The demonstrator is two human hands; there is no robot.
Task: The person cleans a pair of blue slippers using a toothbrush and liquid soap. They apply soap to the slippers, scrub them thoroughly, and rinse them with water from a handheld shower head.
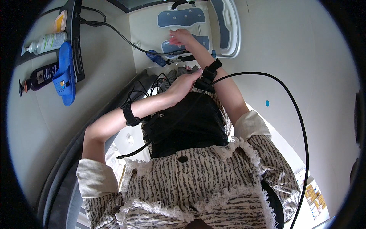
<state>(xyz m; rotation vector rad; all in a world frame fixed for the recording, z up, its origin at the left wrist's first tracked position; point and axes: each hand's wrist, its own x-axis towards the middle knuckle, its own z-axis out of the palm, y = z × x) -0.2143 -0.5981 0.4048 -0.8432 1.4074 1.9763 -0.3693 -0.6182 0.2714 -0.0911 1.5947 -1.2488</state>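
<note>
My left hand (184,86) reaches across my body to the black strap and small device (208,75) worn on my right forearm. Its fingertips meet the strap's edge; how firmly they grip it is hidden. Farther out, my right hand (181,37) hangs palm down, with fingers slightly bent and apart and nothing visible in them. Below it are the blue-grey padded seat panels (183,17) of a white-framed seat. Another black strap (130,114) circles my left forearm. A black bag (186,123) lies against my front, beside thin looped wires (143,90).
On the left wall, a dark shelf (76,57) carries pump bottles (51,43) and a blue slipper (65,74). A black hose (123,37) runs from there towards the seat. Another blue slipper (156,58) lies on the floor. A black cable (298,114) arcs at right; grey curtain (68,160) hangs left.
</note>
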